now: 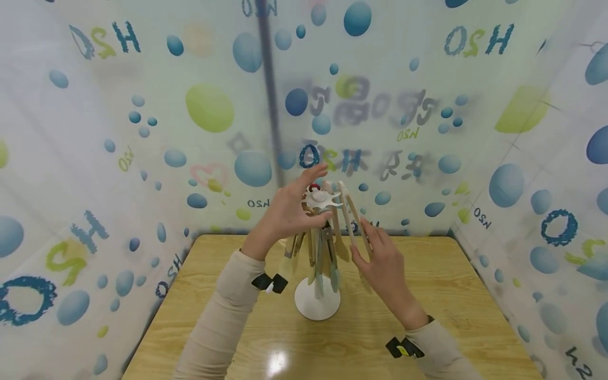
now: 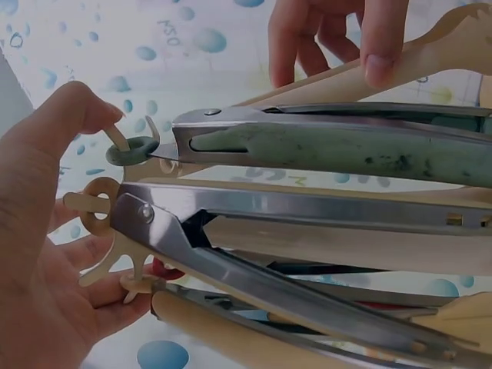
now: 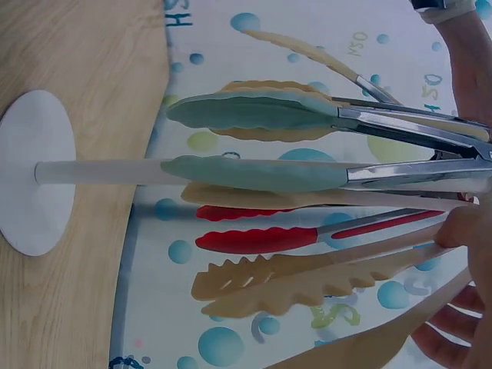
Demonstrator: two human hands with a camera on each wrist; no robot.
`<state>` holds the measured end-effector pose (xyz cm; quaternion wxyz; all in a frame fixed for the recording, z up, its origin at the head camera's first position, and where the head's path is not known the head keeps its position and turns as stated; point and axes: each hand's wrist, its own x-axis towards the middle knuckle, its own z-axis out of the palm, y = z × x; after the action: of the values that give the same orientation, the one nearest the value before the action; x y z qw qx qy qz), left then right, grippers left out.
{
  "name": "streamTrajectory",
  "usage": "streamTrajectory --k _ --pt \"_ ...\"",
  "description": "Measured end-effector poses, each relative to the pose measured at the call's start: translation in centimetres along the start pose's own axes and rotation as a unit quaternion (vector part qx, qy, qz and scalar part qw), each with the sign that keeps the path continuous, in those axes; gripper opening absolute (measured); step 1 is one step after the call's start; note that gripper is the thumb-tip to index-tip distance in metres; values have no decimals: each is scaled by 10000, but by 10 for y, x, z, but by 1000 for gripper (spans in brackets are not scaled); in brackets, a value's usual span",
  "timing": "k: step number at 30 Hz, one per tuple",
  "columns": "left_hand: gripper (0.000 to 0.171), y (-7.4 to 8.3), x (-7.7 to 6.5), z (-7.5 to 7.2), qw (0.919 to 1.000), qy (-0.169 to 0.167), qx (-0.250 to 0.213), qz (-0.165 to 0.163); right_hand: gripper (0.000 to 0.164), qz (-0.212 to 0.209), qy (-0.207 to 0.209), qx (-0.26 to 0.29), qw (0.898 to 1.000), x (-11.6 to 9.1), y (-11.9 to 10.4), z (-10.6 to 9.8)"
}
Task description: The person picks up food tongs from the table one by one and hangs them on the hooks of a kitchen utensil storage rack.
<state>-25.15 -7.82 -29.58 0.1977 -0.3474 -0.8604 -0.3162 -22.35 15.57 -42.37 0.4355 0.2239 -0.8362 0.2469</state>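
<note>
A white rotating rack top (image 1: pixel 319 198) with hooks carries hanging tongs and other utensils. Curved around it, my left hand (image 1: pixel 287 208) holds the hooked top, with the thumb tip beside a green hanging ring (image 2: pixel 132 151) and the other fingers behind the hooks. My right hand (image 1: pixel 382 258) grips beige tongs (image 1: pixel 348 211) to the right of the rack, thumb on one arm and fingers on the other; the arms spread in a V. Next to them hang green-tipped metal tongs (image 3: pixel 254 112), red-tipped tongs (image 3: pixel 257 240) and a tan scalloped utensil (image 3: pixel 269 298).
The rack's round white base (image 1: pixel 317 311) stands on a wood-grain table (image 1: pixel 408 316). White curtains (image 1: pixel 209 158) printed with blue and green bubbles enclose the table at the back and sides.
</note>
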Motion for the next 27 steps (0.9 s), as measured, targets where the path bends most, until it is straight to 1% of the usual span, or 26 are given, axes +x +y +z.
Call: streamTrajectory --k 6,11,15,22,27 --pt "85 -5 1 -1 9999 -66 -133 55 69 -10 132 -13 9999 -2 -2 6" --pt "85 -7 1 -3 9990 -225 -383 -39 67 13 198 -64 9998 -4 -4 8" --pt "85 -9 1 -5 9979 -305 -565 -101 66 -57 246 -164 9995 -4 -5 8" --pt "83 -11 2 -5 9972 -338 -659 -53 67 -196 386 -407 9982 -5 -3 8" --pt "83 -12 3 -6 9974 -377 -605 -68 68 -225 391 -567 9974 -7 -4 8"
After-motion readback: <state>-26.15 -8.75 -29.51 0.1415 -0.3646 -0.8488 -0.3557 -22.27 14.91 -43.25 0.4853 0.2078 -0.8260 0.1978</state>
